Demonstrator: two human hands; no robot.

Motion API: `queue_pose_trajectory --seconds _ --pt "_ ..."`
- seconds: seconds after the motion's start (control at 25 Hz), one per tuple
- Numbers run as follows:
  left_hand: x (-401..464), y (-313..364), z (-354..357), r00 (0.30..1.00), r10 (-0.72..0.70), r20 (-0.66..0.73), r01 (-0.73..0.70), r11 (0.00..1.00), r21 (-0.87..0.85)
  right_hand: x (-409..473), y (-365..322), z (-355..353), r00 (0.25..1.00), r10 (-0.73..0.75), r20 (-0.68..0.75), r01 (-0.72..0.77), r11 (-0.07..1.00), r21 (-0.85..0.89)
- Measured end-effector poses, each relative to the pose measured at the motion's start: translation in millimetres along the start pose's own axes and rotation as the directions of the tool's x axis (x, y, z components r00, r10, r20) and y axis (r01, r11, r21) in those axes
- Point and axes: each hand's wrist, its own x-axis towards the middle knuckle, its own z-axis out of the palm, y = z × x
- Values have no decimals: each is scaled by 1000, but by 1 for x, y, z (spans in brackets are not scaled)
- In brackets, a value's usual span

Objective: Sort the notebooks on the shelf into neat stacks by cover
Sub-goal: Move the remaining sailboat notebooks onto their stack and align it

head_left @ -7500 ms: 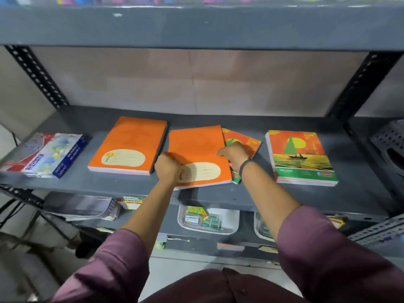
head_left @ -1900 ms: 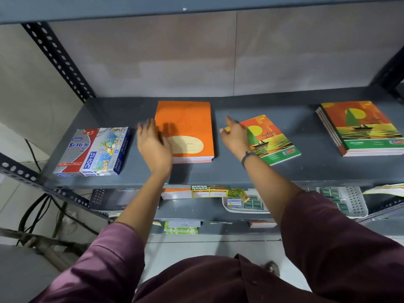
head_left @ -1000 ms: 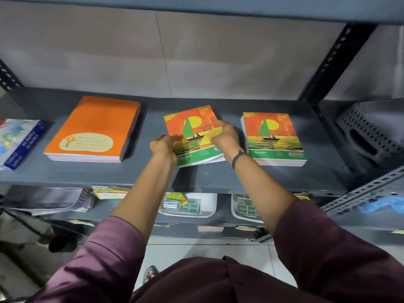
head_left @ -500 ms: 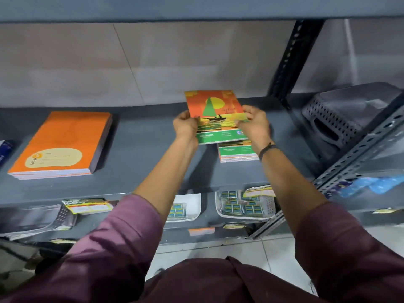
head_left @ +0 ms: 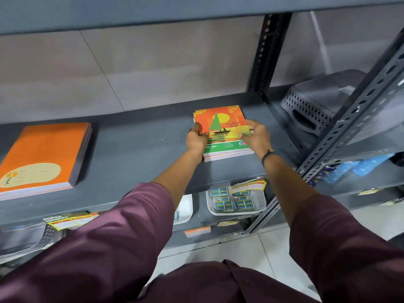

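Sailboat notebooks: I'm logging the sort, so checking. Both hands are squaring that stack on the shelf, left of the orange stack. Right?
Not quite. In the head view the sailboat notebooks, held by left hand and right hand, sit right of the orange stack.

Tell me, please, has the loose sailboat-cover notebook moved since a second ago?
Yes. The sailboat-cover notebook went right, from beside the sailboat stack onto it, farther from the plain orange stack.

Both arms extended; left hand (head_left: 196, 139), right hand (head_left: 255, 136) clasping inward.
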Motion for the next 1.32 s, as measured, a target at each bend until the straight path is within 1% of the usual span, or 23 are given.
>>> queue_pose_trajectory --seconds 0.08,0.12,0.16,0.2,0.24,0.28,0.36,0.4,0.52,0.64,0.76,0.88,1.08,1.2,1.32 --pt "-6 -2 -4 1000 7 21 -7 1000 9 0 2 -8 995 14 96 -20 998 57" --pt "-9 -5 -9 998 -11 63 10 1000 14 3 4 -14 983 27 181 -33 999 33" --pt "-13 -7 -12 992 -26 125 26 1000 4 5 8 -21 958 43 282 -31 998 -47" --pt "-18 -8 -14 976 -71 208 78 997 -28 7 10 -27 923 72 378 -12 987 -159" --pt "-18 -12 -13 962 -94 257 96 995 5 8 11 -31 889 107 446 12 966 -257" --pt "-18 -14 -13 965 -78 250 52 993 110 9 11 -33 869 132 478 29 949 -314" --pt "-20 -18 -9 986 35 161 -93 923 374 9 9 -30 876 134 462 33 941 -337" --pt "-21 -17 -8 989 76 125 -124 890 439 8 7 -28 889 127 440 36 938 -345" --pt "-26 -17 -9 988 146 51 -152 857 493 7 6 -27 933 129 337 22 912 -409" --pt "-29 -21 -7 985 172 15 -158 865 476 4 8 -26 953 146 264 -15 897 -442" --pt "-31 -19 -6 985 175 -5 -153 872 465 4 7 -25 964 147 220 -34 894 -446" --pt "-30 -19 -6 986 163 -36 -129 880 458 6 3 -26 964 151 219 -37 892 -451" --pt "-33 -23 -3 986 149 -75 -103 898 428 5 2 -24 976 111 188 9 842 -540" --pt "-33 -25 -5 986 146 -83 -99 902 421 6 2 -25 974 112 197 22 819 -573" --pt "-33 -23 -5 985 147 -87 -98 905 414 9 1 -25 969 122 217 23 824 -566"
